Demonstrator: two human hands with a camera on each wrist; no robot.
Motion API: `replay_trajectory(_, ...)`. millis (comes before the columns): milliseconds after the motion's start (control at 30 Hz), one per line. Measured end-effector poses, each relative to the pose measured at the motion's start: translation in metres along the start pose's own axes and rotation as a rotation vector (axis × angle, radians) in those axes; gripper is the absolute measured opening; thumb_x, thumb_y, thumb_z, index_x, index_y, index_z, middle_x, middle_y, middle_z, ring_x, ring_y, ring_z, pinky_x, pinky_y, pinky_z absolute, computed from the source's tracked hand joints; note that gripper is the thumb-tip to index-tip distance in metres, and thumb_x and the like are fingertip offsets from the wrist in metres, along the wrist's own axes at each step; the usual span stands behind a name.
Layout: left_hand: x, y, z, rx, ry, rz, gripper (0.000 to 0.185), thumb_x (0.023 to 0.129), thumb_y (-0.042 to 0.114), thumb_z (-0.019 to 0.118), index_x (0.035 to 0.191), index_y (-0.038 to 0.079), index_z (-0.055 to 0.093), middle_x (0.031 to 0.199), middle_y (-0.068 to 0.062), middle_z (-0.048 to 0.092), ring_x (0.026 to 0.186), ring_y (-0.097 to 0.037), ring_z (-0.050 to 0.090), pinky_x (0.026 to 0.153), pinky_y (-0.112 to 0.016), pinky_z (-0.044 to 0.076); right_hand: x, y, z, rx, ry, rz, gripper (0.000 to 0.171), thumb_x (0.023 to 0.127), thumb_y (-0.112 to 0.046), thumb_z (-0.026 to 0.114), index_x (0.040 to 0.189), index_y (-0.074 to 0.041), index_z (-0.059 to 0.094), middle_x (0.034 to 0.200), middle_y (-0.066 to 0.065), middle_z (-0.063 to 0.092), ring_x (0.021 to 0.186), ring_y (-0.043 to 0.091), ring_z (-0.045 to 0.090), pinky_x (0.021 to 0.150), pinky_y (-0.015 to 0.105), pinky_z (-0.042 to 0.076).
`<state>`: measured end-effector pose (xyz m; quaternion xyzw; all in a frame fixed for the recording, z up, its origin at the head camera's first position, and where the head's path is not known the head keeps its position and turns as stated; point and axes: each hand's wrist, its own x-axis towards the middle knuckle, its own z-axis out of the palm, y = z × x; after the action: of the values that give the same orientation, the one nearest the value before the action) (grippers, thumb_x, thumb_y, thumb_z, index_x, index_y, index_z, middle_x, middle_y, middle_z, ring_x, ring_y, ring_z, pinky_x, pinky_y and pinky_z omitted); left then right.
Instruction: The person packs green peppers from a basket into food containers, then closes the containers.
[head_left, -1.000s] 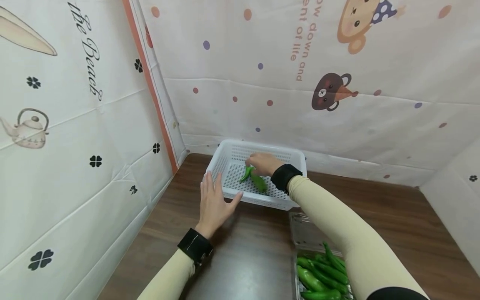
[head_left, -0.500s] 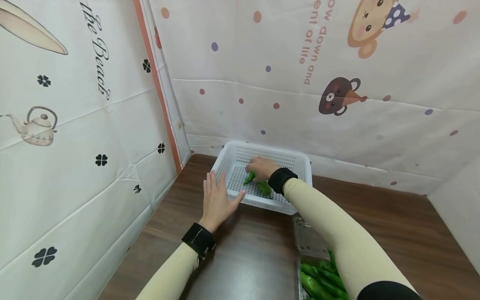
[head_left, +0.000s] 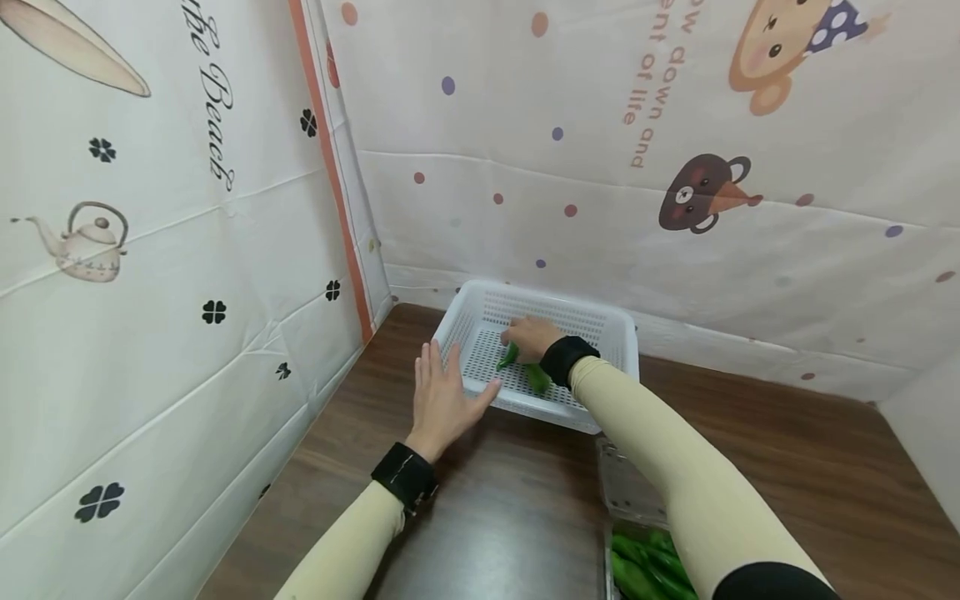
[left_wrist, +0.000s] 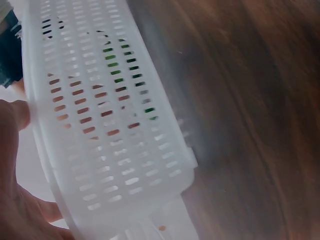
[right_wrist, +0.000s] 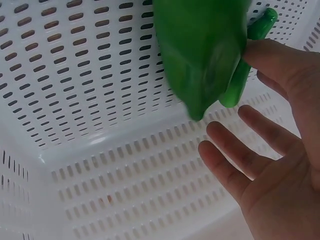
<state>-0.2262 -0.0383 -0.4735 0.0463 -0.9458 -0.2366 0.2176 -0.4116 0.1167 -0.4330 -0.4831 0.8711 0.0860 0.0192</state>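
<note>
The right hand (head_left: 531, 336) is inside the white basket (head_left: 615, 333), over its perforated floor, with a green pepper (head_left: 537, 377) right under it. In the right wrist view the fingers (right_wrist: 235, 165) are spread and nearly straight, curled round nothing; only the forefinger seems to touch the pepper's stem (right_wrist: 250, 60), so this hand is open and touching rather than gripping. The left hand (head_left: 444, 398) is flat and open too, fingers straight, laid against the basket's near left corner; the left wrist view shows the slotted side wall (left_wrist: 100, 115) just beside the palm, though whether the palm presses on it or only lies alongside I cannot tell.

The pepper (right_wrist: 200, 55) lies on the basket floor towards the near side, roughly mid-width. In the head view its long axis runs on a slant, from the stem end at the far left towards the near right, part of it hidden behind the right wrist. It sits directly below the right hand's fingers, so that hand is by far the nearer; the left hand is outside the basket, with the wall between it and the pepper.

The basket stands at the far left corner of the brown wooden table (head_left: 787, 467), close to the printed cloth walls. At the near edge of the table, beneath the right forearm, a clear plastic tray (head_left: 626, 492) holds more green peppers (head_left: 645, 567).
</note>
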Motion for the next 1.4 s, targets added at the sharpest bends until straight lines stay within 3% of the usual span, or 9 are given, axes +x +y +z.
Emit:
replay_trajectory(267, 0.000, -0.003, 0.003, 0.031, 0.008, 0.009, 0.100, 0.089, 0.074, 0.059, 0.155, 0.001, 0.040, 0.161, -0.035, 0.025, 0.153, -0.047, 0.016, 0.124, -0.060, 0.014, 0.002, 0.004, 0.007, -0.028, 0.031, 0.011, 0.030, 0.089, 0.000, 0.077, 0.114, -0.015, 0.078, 0.112, 0.010, 0.069, 0.100, 0.029, 0.066, 0.084, 0.043, 0.058)
replay_trajectory(433, 0.000, -0.004, 0.003, 0.029, 0.025, 0.019, 0.100, 0.089, 0.073, 0.060, 0.155, 0.000, 0.040, 0.161, -0.035, 0.025, 0.153, -0.047, 0.017, 0.124, -0.060, 0.015, 0.003, 0.003, 0.010, -0.041, 0.096, -0.009, 0.025, 0.092, 0.005, 0.069, 0.098, -0.015, 0.082, 0.098, 0.008, 0.068, 0.086, 0.024, 0.065, 0.074, 0.040, 0.059)
replay_trajectory(600, 0.000, -0.004, 0.004, 0.048, 0.030, 0.033, 0.101, 0.089, 0.074, 0.058, 0.155, 0.000, 0.040, 0.162, -0.034, 0.024, 0.153, -0.046, 0.017, 0.124, -0.060, 0.016, 0.001, 0.003, 0.012, -0.037, 0.123, -0.018, 0.022, 0.091, 0.004, 0.070, 0.083, -0.014, 0.081, 0.087, 0.006, 0.062, 0.073, 0.019, 0.055, 0.064, 0.038, 0.054)
replay_trajectory(833, 0.000, -0.006, 0.004, 0.071, 0.013, 0.016, 0.101, 0.090, 0.076, 0.055, 0.156, 0.001, 0.039, 0.162, -0.034, 0.024, 0.154, -0.046, 0.016, 0.125, -0.058, 0.014, 0.003, 0.003, 0.013, -0.029, 0.103, 0.002, 0.022, 0.095, 0.000, 0.068, 0.086, -0.015, 0.082, 0.087, 0.007, 0.059, 0.072, 0.018, 0.052, 0.061, 0.036, 0.052)
replay_trajectory(1167, 0.000, -0.002, 0.002, 0.064, 0.019, 0.026, 0.099, 0.090, 0.073, 0.058, 0.154, 0.000, 0.041, 0.161, -0.035, 0.025, 0.153, -0.047, 0.017, 0.124, -0.059, 0.015, -0.004, 0.006, 0.015, -0.061, 0.192, -0.043, 0.021, 0.088, 0.003, 0.072, 0.078, -0.014, 0.080, 0.082, 0.005, 0.062, 0.068, 0.017, 0.052, 0.056, 0.035, 0.049)
replay_trajectory(1400, -0.003, -0.004, 0.002, 0.017, 0.032, 0.042, 0.096, 0.091, 0.069, 0.062, 0.154, 0.000, 0.040, 0.160, -0.036, 0.025, 0.153, -0.049, 0.015, 0.124, -0.061, 0.011, -0.010, 0.006, 0.012, -0.068, 0.199, -0.079, 0.018, 0.092, 0.000, 0.073, 0.087, -0.015, 0.082, 0.084, 0.003, 0.065, 0.074, 0.018, 0.061, 0.062, 0.033, 0.055)
